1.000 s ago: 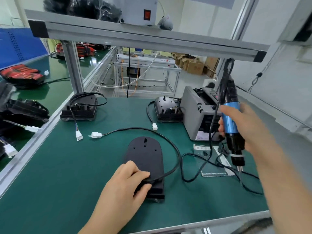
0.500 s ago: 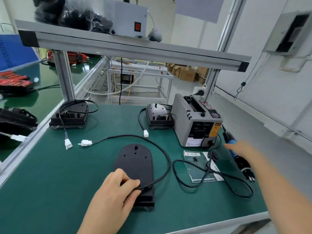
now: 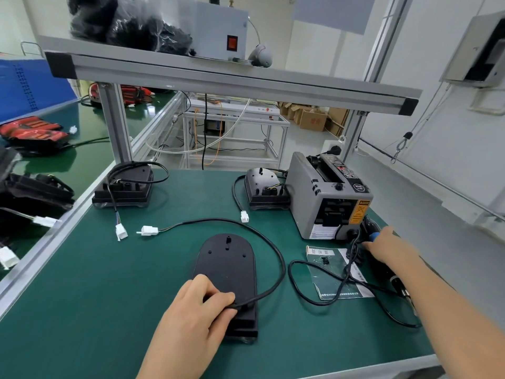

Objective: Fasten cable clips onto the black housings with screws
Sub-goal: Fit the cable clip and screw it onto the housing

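Head view: the black housing (image 3: 226,266) lies flat at the middle of the green table (image 3: 95,296), its rounded end away from the person. The left hand (image 3: 196,315) rests on its near end, thumb and forefinger pinching the cable (image 3: 274,248) where it leaves the housing — the same hold as a second ago. The cable loops right and back to a white plug (image 3: 149,230) lying on the table. The right hand (image 3: 390,250), which a second ago held the screwdriver (image 3: 373,236) upright in the air, now lies over it low on the table, just beside the grey tape machine (image 3: 328,198); whether its fingers curl round the tool I cannot tell. A small black clip (image 3: 324,260) sits on a paper sheet (image 3: 330,283) between housing and screwdriver. A second housing (image 3: 125,184) sits back left, and a third housing (image 3: 266,187) just beside the tape machine.
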The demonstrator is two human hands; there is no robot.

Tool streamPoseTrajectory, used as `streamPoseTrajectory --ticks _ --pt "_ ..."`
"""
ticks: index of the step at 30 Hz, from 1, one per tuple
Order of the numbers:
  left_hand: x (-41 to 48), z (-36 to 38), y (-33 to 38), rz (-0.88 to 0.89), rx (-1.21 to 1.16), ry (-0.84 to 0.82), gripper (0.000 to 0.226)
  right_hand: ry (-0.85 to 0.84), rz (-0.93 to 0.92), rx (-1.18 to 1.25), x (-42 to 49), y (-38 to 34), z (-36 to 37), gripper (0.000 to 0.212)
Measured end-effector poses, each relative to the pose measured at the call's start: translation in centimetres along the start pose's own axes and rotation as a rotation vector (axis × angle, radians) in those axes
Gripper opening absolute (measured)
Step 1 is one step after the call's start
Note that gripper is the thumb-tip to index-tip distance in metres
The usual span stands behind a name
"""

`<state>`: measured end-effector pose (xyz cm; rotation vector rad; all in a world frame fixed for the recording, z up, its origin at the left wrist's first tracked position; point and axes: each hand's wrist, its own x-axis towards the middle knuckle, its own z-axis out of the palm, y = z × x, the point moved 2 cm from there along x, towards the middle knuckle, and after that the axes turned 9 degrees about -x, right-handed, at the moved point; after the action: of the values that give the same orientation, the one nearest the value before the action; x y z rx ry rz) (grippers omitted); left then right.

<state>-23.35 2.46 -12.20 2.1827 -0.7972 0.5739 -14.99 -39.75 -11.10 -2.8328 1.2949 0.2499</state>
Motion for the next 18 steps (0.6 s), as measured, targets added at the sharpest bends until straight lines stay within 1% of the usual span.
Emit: streamPoseTrajectory --ticks 2,5,8,12,15,18 --pt "-0.2 0.1 0.2 0.004 0.009 0.002 0.010 0.020 -0.003 -0.048 -0.4 0.0 0.0 0.064" --pt "-0.6 0.5 0.6 -0.065 0.001 -0.013 0.027 0.035 -0.024 -0.092 -0.6 0.1 0.0 0.061" --pt "-0.9 0.8 1.1 -0.105 -0.016 -0.013 0.028 0.049 -0.055 -0.112 -0.8 0.3 0.0 0.060" --pt "-0.7 0.1 0.8 -0.081 -0.015 -0.006 0.023 0.080 -0.077 -0.120 -1.2 0.5 0.2 0.059" --pt "-0.3 -0.7 0.2 -0.089 -0.039 -0.047 0.044 0.096 -0.087 -0.124 -1.7 0.7 0.5 0.062" --pt "-0.3 -0.6 -0.3 -0.081 -0.080 -0.123 0.047 0.132 -0.100 -0.115 -2.1 1.1 0.9 0.063"
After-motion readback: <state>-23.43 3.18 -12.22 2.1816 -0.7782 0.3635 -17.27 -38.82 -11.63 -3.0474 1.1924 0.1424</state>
